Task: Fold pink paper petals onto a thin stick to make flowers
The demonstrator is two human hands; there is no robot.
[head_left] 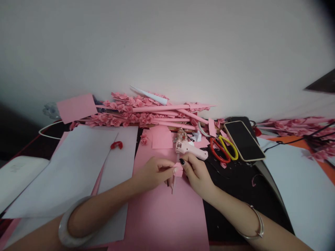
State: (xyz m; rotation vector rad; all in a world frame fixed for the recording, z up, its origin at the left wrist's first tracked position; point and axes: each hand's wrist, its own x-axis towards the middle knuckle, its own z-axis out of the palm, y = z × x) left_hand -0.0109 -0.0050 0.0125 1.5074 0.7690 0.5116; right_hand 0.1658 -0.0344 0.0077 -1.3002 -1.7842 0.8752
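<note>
My left hand [154,172] and my right hand [196,172] meet over a large pink paper sheet [162,212]. Together they pinch a small folded pink paper piece [178,170] with a thin pink stick [173,183] hanging down from it. Both hands have their fingers closed on it. A pale pink glue gun [191,150] lies just beyond my right hand's fingertips. My left wrist wears a thick pale bangle [69,223], my right a thin silver one [255,223].
White paper sheets [75,164] lie at the left with a small red piece [116,144] on them. Pink paper flowers and rolled pink sticks [146,113] pile along the wall. Red and yellow scissors [223,150] and a phone [244,140] lie at the right, near black cables [285,141].
</note>
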